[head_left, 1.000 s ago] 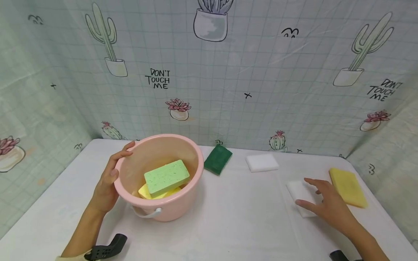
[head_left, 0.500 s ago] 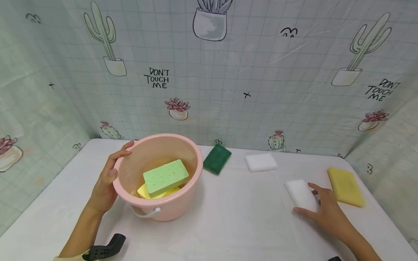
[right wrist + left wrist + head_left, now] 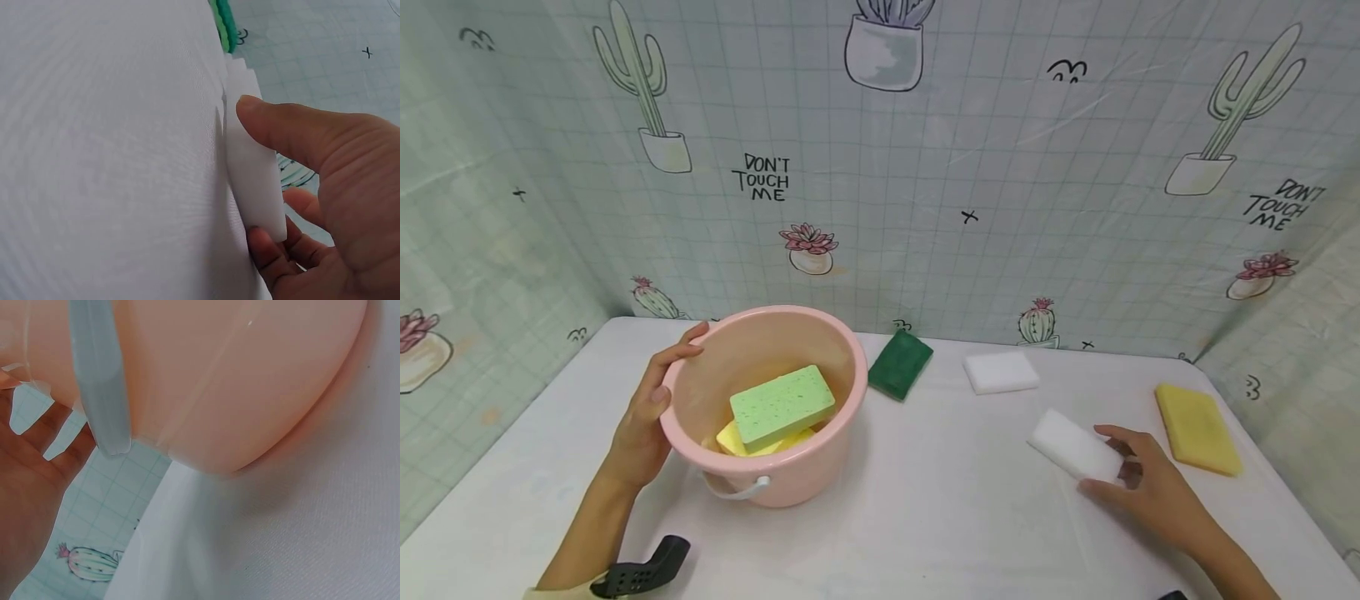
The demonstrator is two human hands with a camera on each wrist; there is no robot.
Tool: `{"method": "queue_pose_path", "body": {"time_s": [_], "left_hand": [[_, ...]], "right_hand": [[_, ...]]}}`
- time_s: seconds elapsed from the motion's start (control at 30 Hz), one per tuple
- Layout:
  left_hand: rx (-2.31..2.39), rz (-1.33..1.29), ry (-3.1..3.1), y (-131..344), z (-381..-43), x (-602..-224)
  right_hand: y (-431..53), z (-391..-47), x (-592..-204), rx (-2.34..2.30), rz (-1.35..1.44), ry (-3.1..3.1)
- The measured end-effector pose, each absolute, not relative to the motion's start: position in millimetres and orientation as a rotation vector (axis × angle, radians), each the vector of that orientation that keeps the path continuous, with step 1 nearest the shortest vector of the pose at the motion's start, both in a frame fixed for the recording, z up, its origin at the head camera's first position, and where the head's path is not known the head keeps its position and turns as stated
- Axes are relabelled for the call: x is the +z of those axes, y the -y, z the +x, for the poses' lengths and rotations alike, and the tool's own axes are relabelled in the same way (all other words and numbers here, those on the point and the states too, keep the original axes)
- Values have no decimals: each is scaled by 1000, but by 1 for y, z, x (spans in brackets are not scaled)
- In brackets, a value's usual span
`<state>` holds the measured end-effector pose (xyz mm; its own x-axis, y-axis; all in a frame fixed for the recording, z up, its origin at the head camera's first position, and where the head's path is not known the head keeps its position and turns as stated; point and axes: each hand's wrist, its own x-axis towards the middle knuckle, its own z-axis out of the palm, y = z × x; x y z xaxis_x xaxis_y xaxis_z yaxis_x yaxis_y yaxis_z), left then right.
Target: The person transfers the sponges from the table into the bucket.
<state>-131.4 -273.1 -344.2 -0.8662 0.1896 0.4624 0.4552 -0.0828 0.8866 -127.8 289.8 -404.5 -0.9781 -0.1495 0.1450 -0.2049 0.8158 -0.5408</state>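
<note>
A pink bucket (image 3: 831, 458) stands tilted on the left of the table, its mouth facing me. My left hand (image 3: 642, 425) grips its rim at the left side. Inside lie a green sponge (image 3: 782, 407) and, beneath it, a yellow sponge (image 3: 730, 440). My right hand (image 3: 1150, 479) pinches the near end of a white sponge (image 3: 1071, 443) between thumb and fingers. In the right wrist view the thumb presses the side of this white block (image 3: 253, 175), with fingertips at its lower end. The bucket's pale handle (image 3: 100, 375) hangs close to the left wrist camera.
Along the back of the white table (image 3: 955, 517) lie a dark green scouring pad (image 3: 900, 365) and a second white sponge (image 3: 1002, 372). A flat yellow sponge (image 3: 1198, 429) rests at the right edge. A patterned curtain (image 3: 925, 167) closes off the back and sides.
My right hand has closed on the white sponge and turned it, its far end swinging left. The left hand and the bucket have stayed put.
</note>
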Motion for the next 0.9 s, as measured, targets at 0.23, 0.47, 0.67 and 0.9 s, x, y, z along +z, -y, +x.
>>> {"method": "queue_pose_path", "body": {"time_s": [0.23,0.47,0.67,0.9], "left_hand": [[-2070,-700,1984,273,-132,-344],[-2079,-694,1981,273,-132,-344],[-2070,-691,1989,273,-132,-344],[-2069,-693,1987,272,-132,-344]], "right_hand": [[-295,-127,-406,988,429,2851],[-297,-127,-402,969,409,2911],[-297,-130,-398,977,308,2964],[-296,-129,-394,1088,437,2853]]}}
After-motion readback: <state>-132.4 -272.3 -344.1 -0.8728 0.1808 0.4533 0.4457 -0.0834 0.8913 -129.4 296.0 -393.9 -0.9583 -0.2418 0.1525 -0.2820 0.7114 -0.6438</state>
